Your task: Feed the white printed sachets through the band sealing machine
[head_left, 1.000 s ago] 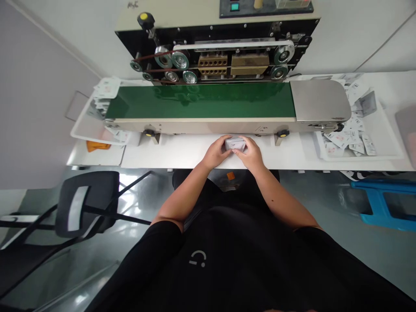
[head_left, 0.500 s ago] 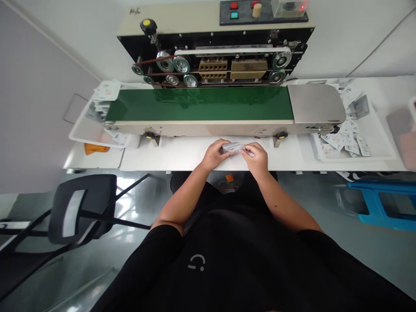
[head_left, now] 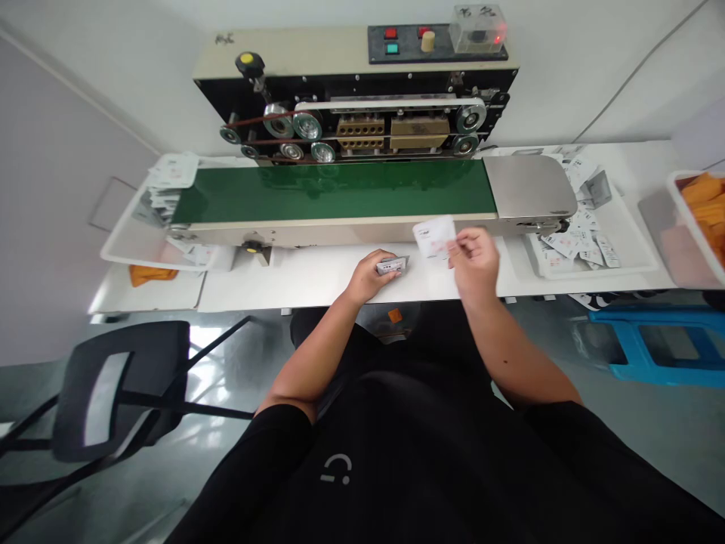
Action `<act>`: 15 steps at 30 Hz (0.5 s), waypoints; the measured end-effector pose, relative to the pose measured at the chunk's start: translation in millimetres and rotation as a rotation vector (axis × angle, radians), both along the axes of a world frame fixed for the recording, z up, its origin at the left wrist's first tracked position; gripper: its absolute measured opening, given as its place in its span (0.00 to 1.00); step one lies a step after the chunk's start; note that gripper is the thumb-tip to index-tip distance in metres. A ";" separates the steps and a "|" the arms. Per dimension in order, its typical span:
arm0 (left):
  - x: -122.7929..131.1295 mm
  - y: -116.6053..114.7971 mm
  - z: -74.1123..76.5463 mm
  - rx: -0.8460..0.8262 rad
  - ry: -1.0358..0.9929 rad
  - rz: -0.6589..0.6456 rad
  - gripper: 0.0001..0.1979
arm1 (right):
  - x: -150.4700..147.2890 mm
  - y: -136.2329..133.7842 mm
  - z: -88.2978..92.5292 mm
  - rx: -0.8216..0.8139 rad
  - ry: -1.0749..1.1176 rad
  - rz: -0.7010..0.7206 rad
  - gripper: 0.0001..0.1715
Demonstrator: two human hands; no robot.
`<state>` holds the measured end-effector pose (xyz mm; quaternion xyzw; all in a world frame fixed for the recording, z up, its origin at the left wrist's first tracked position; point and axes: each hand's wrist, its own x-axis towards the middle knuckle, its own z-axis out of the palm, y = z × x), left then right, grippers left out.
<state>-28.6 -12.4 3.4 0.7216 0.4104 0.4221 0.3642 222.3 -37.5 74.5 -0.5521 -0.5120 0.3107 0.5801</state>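
Mid-frame, the left hand clasped a stack of thin packets while the right hand pinched a squarish white sachet.

We make out a pale logo resembling "Ci" on the black shirt, while we cannot read the handwriting atop the beige machine and its clear cover, or the small print on the white packet held in the right hand.
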 end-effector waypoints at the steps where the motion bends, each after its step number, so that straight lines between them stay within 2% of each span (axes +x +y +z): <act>1: -0.3 0.3 -1.2 0.002 0.001 0.001 0.19 | 11.8 10.0 14.0 0.004 0.047 -0.024 0.15; 5: -1.0 2.2 -4.6 0.011 0.018 0.007 0.17 | 59.4 57.8 72.0 -0.096 0.206 -0.060 0.16; 8: -0.7 3.1 -4.8 0.016 0.022 0.002 0.16 | 82.0 88.7 102.9 -0.214 0.251 -0.094 0.18; 11: -0.1 3.1 -3.9 0.032 0.015 -0.005 0.17 | 90.3 112.6 115.1 -0.312 0.244 -0.128 0.17; 15: 0.3 2.2 -3.3 0.039 0.017 -0.004 0.16 | 87.3 139.4 113.7 -0.368 0.262 -0.138 0.16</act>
